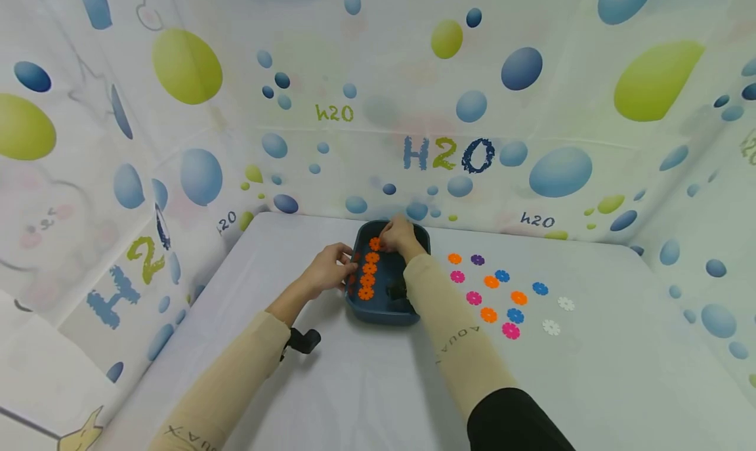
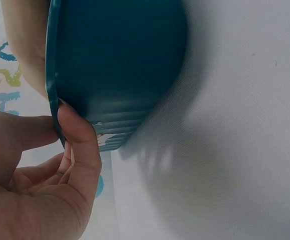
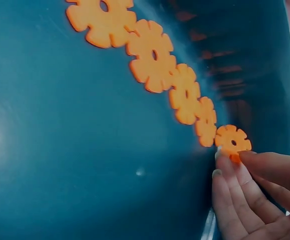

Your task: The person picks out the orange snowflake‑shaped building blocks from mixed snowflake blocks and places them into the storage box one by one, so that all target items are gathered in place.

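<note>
A dark blue-green plastic bin (image 1: 386, 318) stands on the table, a row of orange notched discs (image 1: 369, 268) lying along its left side. My left hand (image 1: 325, 268) pinches the bin's left rim between thumb and fingers, as the left wrist view shows the bin wall (image 2: 119, 55) from outside. Inside the bin's far end, my right hand (image 1: 401, 234) pinches an orange notched disc (image 3: 233, 137) by its edge. In the right wrist view this disc is at the end of the row, close to its neighbour; whether it touches the bin floor I cannot tell.
To the right of the bin, loose notched discs lie scattered on the white tabletop (image 1: 590, 379): orange (image 1: 491, 282), pink (image 1: 510, 331), blue (image 1: 540, 288), purple (image 1: 477, 260) and white (image 1: 551, 327). A patterned curtain (image 1: 378, 77) stands behind the table.
</note>
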{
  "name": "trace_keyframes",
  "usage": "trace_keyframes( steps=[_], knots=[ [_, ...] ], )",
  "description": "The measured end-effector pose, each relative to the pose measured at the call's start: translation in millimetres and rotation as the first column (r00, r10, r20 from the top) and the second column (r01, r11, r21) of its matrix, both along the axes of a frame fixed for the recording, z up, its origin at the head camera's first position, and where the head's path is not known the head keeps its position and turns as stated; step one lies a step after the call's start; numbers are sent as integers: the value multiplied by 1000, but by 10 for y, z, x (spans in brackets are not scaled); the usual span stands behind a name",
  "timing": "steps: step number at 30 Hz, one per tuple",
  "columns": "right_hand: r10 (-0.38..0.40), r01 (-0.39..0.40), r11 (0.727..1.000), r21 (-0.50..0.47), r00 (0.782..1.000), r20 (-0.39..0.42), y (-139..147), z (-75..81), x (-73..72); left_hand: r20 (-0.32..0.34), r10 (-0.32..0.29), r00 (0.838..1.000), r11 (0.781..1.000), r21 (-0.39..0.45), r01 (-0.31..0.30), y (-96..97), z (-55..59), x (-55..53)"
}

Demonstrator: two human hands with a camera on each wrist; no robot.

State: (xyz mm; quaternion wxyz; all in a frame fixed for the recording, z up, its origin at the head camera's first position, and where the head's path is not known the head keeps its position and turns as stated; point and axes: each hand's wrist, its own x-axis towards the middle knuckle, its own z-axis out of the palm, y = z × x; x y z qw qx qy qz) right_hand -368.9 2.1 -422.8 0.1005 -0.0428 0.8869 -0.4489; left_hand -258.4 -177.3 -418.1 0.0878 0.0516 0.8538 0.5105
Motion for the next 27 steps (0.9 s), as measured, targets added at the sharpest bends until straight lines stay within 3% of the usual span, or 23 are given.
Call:
trace_keyframes(
  steps=[6, 18, 27],
  knots=[
    [-26, 23, 998, 59, 998, 53, 2, -48, 34, 6, -1, 1000, 1000, -14, 1, -11, -29, 1],
    [-47, 42, 991, 128, 998, 38, -11, -70, 20, 10, -2, 1000, 1000, -11, 2, -12, -4, 6],
    [-36, 31, 994, 106, 998, 44, 21, -36, 36, -2, -3, 1000, 1000, -10, 3, 2, 14, 6]
  ],
)
